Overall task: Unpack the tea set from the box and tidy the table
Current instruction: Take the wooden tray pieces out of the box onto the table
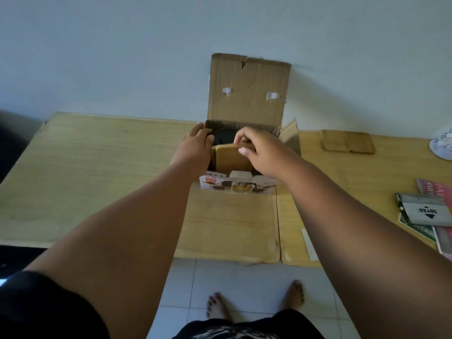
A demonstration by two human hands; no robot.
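On the wooden table [97, 167], against the wall — cardboard box [245, 99], lid flap upright. Left hand [195, 148] wraps the left end of a wooden tray [230, 159] standing on edge inside; right hand [263, 151] pinches its top edge. Further right — two wooden coasters [347, 141], stacked booklets [425, 211].

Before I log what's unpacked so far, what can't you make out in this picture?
- Inside of the box, head view: mostly hidden by both hands and the wooden piece that they grip.
- Black round item: only part shows behind the left hand.
- White object, far right: cut off by the frame edge.
- Print on the box front: too small to read.
- Right hand: hides the wooden piece's right end.
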